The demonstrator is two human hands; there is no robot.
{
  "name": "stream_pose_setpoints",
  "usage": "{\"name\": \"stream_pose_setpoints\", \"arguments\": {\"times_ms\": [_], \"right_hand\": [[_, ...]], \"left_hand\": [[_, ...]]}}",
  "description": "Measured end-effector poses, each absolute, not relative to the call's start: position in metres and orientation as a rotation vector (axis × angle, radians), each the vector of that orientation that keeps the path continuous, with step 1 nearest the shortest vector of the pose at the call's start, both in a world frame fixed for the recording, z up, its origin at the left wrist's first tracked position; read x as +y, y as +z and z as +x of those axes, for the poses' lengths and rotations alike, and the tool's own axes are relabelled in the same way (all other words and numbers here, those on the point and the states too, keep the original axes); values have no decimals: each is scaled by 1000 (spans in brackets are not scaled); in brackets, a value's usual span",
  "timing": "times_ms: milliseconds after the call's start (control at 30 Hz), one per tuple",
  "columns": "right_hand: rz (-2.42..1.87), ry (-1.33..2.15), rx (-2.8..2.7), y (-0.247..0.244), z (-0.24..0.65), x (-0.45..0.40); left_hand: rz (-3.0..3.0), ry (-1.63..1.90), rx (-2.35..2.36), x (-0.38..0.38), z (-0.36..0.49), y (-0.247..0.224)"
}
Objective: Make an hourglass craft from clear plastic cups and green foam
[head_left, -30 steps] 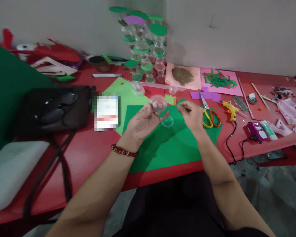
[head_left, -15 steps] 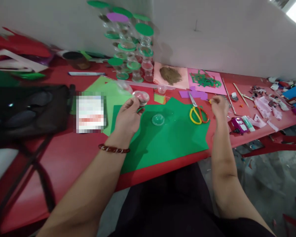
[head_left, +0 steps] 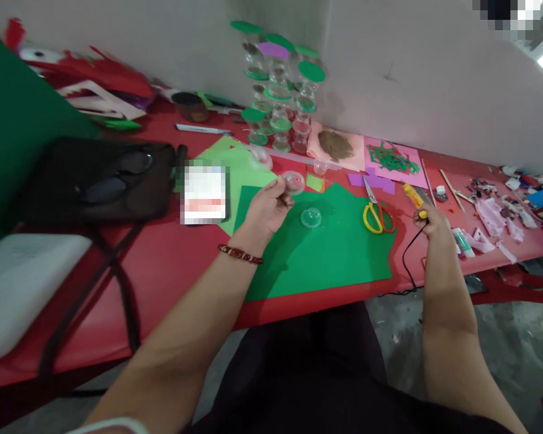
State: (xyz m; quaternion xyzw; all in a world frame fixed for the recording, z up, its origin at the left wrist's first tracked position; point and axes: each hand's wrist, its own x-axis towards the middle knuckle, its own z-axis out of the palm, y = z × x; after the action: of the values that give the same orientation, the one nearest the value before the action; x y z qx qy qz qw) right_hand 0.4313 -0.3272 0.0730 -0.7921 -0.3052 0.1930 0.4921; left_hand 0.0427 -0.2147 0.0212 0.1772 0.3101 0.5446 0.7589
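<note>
My left hand, with a beaded bracelet at the wrist, pinches a small clear plastic cup by its edge above the green sheet. In my right hand is a yellow glue gun, its black cord trailing down to the table's front edge. Another clear plastic cup rests on the green sheet between my hands. Scissors with yellow and red handles lie open on the sheet's right side, nearest my right hand.
Stacked clear cups with green discs stand against the wall. Brown powder and green paper shreds lie on pink sheets. A black bag with sunglasses is at the left. Pink scraps and a tube lie right.
My right hand has lifted the yellow glue gun, and its cord now shows. My left hand still holds the cup. The view has shifted left, so things appear further right.
</note>
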Motion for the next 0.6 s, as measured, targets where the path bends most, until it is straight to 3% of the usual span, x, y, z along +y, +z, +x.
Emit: {"name": "stream_pose_setpoints", "arguments": {"times_ms": [267, 433, 600], "right_hand": [[-1248, 847, -909, 85, 324, -328], [-1105, 1159, -968, 75, 235, -319], [-1033, 1245, -1086, 71, 224, -301]], "left_hand": [[370, 1122, 637, -219, 45, 26], [356, 1175, 704, -218, 43, 28], [401, 1220, 725, -215, 43, 25]]}}
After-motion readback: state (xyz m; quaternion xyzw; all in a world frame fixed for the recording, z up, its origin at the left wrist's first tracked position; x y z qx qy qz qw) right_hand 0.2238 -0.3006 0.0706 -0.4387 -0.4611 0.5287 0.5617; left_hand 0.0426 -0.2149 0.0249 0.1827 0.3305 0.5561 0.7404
